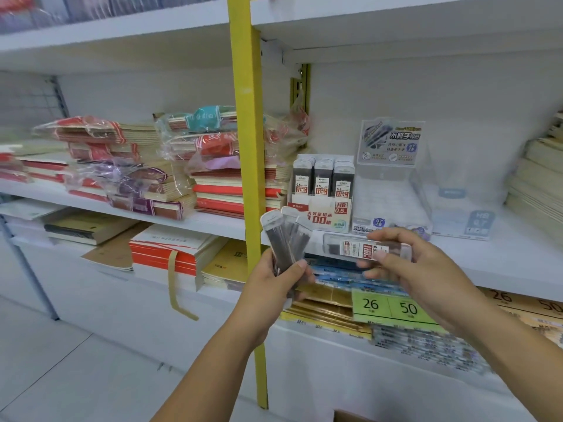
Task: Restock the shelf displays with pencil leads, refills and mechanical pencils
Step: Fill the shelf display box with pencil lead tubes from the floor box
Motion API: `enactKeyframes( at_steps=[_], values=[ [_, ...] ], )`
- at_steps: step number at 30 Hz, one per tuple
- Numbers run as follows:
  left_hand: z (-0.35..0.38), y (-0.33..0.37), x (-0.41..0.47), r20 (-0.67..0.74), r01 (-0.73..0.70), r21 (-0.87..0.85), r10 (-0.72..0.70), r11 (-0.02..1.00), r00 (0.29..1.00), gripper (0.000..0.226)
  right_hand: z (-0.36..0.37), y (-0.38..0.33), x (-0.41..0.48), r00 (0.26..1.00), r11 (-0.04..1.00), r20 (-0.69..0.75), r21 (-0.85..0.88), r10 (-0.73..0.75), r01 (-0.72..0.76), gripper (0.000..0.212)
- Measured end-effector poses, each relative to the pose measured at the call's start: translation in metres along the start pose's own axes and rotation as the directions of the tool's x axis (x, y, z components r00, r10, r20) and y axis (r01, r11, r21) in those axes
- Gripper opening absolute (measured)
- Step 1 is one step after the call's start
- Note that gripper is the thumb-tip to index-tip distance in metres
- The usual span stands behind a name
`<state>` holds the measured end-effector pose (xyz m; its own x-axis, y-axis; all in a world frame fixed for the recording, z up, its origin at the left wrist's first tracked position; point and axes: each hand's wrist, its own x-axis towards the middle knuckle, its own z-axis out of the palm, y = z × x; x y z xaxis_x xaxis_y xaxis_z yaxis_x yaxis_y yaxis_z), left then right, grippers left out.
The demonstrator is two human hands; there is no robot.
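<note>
Three fanned lead cases (287, 236) show their tops in the left grip (281, 281). One single lead case (353, 247) is in the right grip (406, 266). One display box (330, 214) shows three front rows of cases. Two clear stands (393, 193) sit on the shelf (518, 257). There is one yellow post (246, 117). One green price card (390, 306) carries two numbers.
</note>
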<state>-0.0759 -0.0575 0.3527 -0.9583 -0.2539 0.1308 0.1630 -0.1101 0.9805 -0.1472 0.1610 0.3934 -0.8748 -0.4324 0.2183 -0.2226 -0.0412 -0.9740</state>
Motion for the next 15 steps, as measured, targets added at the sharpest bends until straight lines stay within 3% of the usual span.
enactKeyframes(
  at_steps=[2, 4, 6, 9, 12, 15],
  values=[
    [-0.007, 0.002, 0.002, -0.018, -0.016, 0.015, 0.016, 1.000, 1.000, 0.022, 0.001, -0.012, 0.009, 0.999, 0.999, -0.026, -0.030, -0.033, 0.032, 0.028],
    [-0.013, 0.003, 0.006, -0.037, -0.032, 0.037, 0.034, 0.999, 0.999, 0.023, 0.002, -0.031, 0.023, 0.984, 0.963, -0.067, -0.229, -0.163, 0.144, 0.024],
    [-0.019, 0.004, 0.009, -0.057, -0.049, 0.059, 0.053, 0.997, 0.997, 0.025, 0.005, -0.053, 0.041, 0.938, 0.875, -0.099, -0.404, -0.332, 0.267, 0.025],
    [-0.025, 0.004, 0.015, -0.094, -0.069, 0.069, 0.075, 0.995, 0.993, 0.028, 0.013, -0.081, 0.069, 0.850, 0.769, -0.122, -0.507, -0.512, 0.390, 0.034],
    [-0.030, 0.005, 0.019, -0.104, -0.091, 0.078, 0.098, 0.993, 0.990, 0.030, 0.020, -0.096, 0.092, 0.794, 0.619, -0.060, -0.662, -0.605, 0.422, 0.036],
    [-0.032, 0.008, 0.022, -0.099, -0.117, 0.057, 0.122, 0.991, 0.988, 0.029, 0.027, -0.102, 0.106, 0.807, 0.454, 0.079, -0.793, -0.585, 0.407, 0.032]
  ],
)
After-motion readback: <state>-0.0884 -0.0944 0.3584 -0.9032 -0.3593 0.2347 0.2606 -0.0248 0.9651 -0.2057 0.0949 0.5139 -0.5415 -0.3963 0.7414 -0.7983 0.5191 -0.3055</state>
